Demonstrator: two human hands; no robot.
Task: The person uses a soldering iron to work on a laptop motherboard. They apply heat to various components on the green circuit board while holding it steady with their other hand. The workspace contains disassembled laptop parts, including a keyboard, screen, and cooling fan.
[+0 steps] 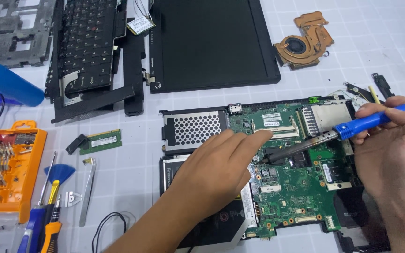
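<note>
From my head camera I look down at a green motherboard, flat and rectangular, which lies in the middle-right of the white tiled tabletop. Its surface is crowded with small chips, silver connectors and gold screw rings. At its left side sits a metal cage with many round holes.

My right hand is closed around a soldering iron with a blue plastic handle and a dark metal shaft. The shaft goes down and to the left, and its tip touches the board near the centre. My left hand lies on the board with the fingers held straight and together; it holds nothing, and the fingertips rest just beside the iron tip.

Farther up lie a black keyboard, a black screen panel with a matte face, and a copper cooler with a round fan. At the left I see a small green memory stick, an orange box of screwdriver bits, a bent metal tool, some screwdrivers and a blue cylinder.
</note>
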